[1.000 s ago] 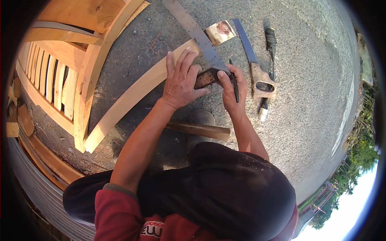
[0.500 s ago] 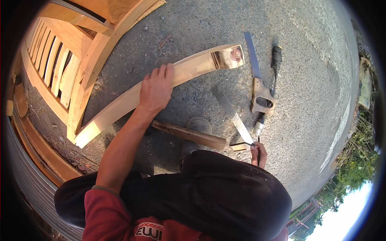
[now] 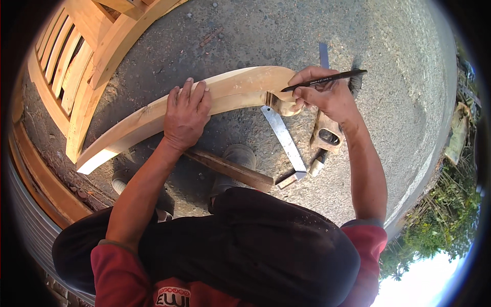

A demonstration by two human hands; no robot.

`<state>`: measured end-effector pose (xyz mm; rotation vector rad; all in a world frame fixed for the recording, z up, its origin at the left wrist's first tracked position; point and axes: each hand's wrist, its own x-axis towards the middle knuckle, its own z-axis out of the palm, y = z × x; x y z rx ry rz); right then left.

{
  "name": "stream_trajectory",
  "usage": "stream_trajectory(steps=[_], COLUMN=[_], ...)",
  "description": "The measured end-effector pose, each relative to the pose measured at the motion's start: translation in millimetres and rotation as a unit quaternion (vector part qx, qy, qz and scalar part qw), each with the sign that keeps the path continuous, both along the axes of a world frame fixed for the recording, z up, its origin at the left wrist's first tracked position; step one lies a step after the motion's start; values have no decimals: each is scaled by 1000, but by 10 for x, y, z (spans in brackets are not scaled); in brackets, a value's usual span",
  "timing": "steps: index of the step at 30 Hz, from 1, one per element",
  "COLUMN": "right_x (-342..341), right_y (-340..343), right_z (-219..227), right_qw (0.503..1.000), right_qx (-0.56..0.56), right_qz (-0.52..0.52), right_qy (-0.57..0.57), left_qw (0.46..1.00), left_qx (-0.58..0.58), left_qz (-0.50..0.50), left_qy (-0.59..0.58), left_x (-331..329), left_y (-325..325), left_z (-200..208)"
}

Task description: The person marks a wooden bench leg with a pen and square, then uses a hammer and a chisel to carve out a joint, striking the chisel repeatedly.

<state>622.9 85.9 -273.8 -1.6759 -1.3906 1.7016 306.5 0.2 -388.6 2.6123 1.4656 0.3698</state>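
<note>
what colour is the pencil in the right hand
Black; the pencil in the right hand shows best in the head view.

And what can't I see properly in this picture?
All in the head view:
Saw blade: its middle is hidden behind the right hand.
Curved board: its underside is turned away.
Black pen or pencil: too small to tell whether its tip touches.
Slatted wooden frame: cut off by the top edge.

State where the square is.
In the head view, the square lies on the ground right of centre, below the right end of the plank and left of the saw.
</note>
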Motion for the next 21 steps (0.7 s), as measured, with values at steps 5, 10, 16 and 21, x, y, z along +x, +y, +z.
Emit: stream_trajectory(steps=[5,10,16,21], right_x=[-10,7,61,-43], right_y=[183,137,217,207], right_z=[-230,-367,-446,-358], right_qw=[996,996,995,992], right_qx=[-64,-42,-65,-72], right_qz=[60,80,62,101], right_qy=[14,-11,48,-34], left_qw=[1000,1000,1000,1000], left_qx=[-8,5,-13,-6], left_qz=[14,13,17,19], left_qy=[-12,8,2,12], left_x=[-7,-4,-23,-9], left_y=[-23,-8,18,-12], left_z=[-44,-64,-62,-64])
